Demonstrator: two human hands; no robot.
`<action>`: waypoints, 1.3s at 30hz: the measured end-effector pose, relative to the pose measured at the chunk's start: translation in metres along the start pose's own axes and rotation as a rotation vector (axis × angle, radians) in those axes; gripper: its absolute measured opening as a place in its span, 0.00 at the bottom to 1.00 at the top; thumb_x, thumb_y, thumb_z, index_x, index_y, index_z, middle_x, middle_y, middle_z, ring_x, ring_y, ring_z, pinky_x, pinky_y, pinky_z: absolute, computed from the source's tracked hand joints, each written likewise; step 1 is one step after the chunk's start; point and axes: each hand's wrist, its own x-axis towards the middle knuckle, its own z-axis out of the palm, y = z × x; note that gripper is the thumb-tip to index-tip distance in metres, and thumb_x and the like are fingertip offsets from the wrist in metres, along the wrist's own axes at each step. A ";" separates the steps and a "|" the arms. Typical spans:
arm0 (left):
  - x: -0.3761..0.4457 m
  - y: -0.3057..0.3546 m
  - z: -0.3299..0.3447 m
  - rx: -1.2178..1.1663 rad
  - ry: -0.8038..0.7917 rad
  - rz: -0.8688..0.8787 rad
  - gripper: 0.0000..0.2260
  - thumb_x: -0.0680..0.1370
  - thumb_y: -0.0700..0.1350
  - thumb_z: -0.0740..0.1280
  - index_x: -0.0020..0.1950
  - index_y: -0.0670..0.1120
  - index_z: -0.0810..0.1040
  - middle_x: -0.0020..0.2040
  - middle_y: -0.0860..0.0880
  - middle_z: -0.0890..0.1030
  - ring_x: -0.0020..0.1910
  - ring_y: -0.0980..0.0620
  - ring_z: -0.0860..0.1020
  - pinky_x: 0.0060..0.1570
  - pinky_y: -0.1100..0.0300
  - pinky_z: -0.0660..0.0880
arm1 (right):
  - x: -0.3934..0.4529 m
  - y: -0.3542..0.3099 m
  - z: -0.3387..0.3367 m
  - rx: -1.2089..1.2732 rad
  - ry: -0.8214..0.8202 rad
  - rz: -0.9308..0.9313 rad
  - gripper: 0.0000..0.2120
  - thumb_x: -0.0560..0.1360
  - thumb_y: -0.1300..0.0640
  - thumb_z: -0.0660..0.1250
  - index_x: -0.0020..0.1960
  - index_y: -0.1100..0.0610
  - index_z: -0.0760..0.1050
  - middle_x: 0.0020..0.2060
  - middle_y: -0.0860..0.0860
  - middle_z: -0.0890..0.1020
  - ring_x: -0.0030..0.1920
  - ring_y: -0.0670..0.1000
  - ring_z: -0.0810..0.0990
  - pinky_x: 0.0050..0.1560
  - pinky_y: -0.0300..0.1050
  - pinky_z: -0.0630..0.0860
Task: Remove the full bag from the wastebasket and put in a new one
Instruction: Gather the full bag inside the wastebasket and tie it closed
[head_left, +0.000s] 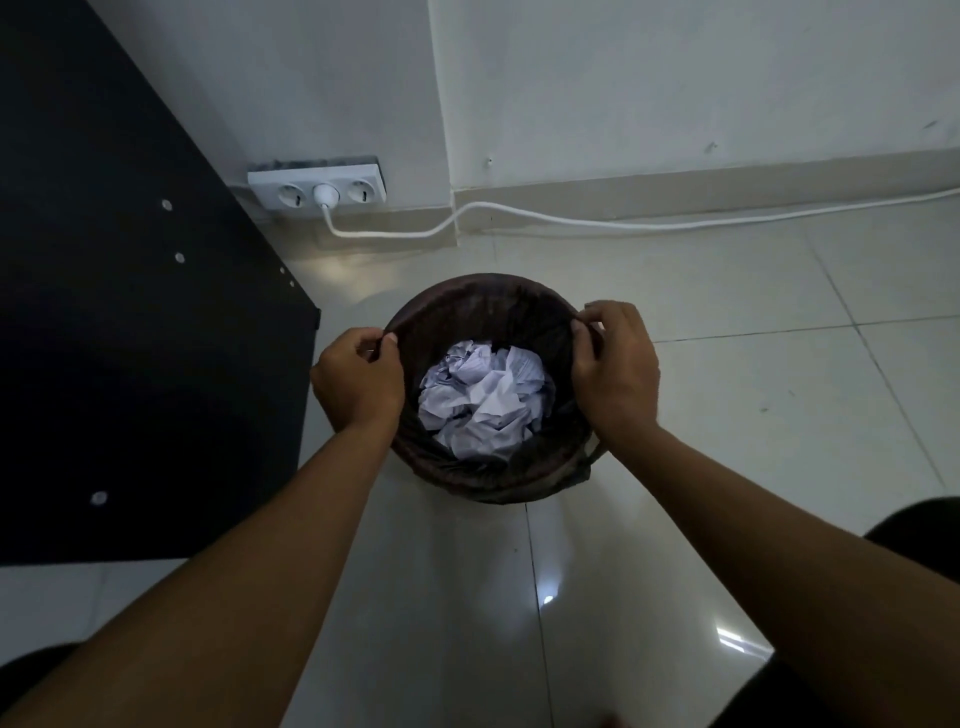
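A round wastebasket (498, 480) stands on the pale tiled floor, lined with a dark bag (483, 296) folded over its rim. Crumpled white paper (483, 397) fills the inside of the bag. My left hand (358, 379) pinches the bag's edge at the left side of the rim. My right hand (615, 364) pinches the bag's edge at the right side of the rim. Both forearms reach in from the bottom of the view. No new bag is in view.
A black furniture panel (130, 312) stands close on the left of the basket. On the wall behind sits a white triple socket (317, 187) with one plug, and its white cable (623, 223) runs right along the skirting. Dark shapes lie at the bottom corners.
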 end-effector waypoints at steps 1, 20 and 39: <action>0.002 0.001 0.000 -0.002 -0.023 -0.023 0.09 0.77 0.46 0.70 0.52 0.44 0.84 0.46 0.48 0.84 0.46 0.50 0.81 0.49 0.58 0.77 | -0.001 -0.001 0.000 0.006 -0.026 -0.034 0.05 0.79 0.57 0.64 0.53 0.58 0.76 0.55 0.52 0.81 0.53 0.53 0.79 0.52 0.51 0.77; 0.002 0.005 -0.006 0.021 -0.054 0.075 0.06 0.76 0.39 0.71 0.42 0.39 0.86 0.39 0.45 0.86 0.36 0.52 0.80 0.39 0.68 0.71 | 0.009 -0.017 0.000 -0.044 -0.001 0.214 0.11 0.78 0.50 0.65 0.54 0.51 0.84 0.49 0.49 0.86 0.49 0.53 0.83 0.50 0.44 0.75; 0.036 0.050 0.021 0.491 -0.878 0.886 0.13 0.78 0.49 0.68 0.63 0.50 0.80 0.69 0.49 0.77 0.72 0.45 0.70 0.65 0.49 0.70 | 0.003 -0.026 -0.010 0.194 -0.177 -0.295 0.06 0.79 0.58 0.65 0.54 0.59 0.76 0.45 0.52 0.83 0.44 0.48 0.80 0.46 0.49 0.78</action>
